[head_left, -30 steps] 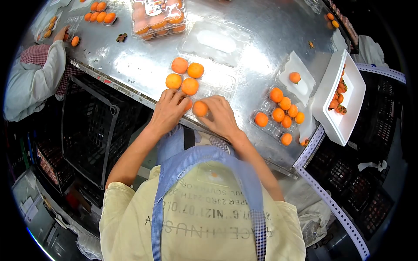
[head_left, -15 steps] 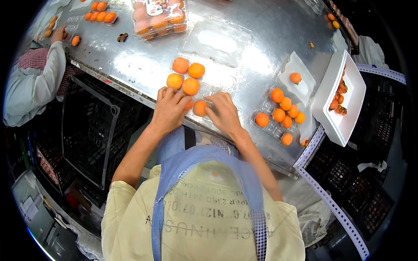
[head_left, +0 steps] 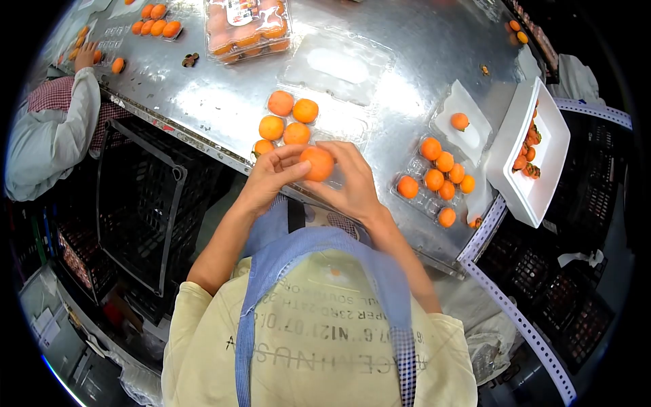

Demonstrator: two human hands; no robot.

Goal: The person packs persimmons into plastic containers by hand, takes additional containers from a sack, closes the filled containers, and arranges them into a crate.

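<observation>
Above the near edge of the metal table, one orange persimmon (head_left: 317,163) is held up between both hands. My left hand (head_left: 271,180) grips its left side with thumb and fingers. On its other side, my right hand (head_left: 351,182) curls round it, fingers at the top and thumb below. Just beyond the hands, a clear plastic tray (head_left: 342,129) holds several persimmons in its left part, among them an orange one (head_left: 296,133). Another persimmon (head_left: 263,147) sits beside my left fingers. The tray's near part is partly hidden by my hands.
A closed clear pack of persimmons (head_left: 247,30) stands at the back. On the right are a part-filled clear tray (head_left: 424,197) and a white box (head_left: 502,159) with persimmons. A co-worker's hand (head_left: 85,57) is at far left, above a black crate (head_left: 139,203).
Both hands were low over the tray's near persimmons. One persimmon is now lifted between them, and the hands have come closer together. The co-worker's hand has shifted slightly left.
</observation>
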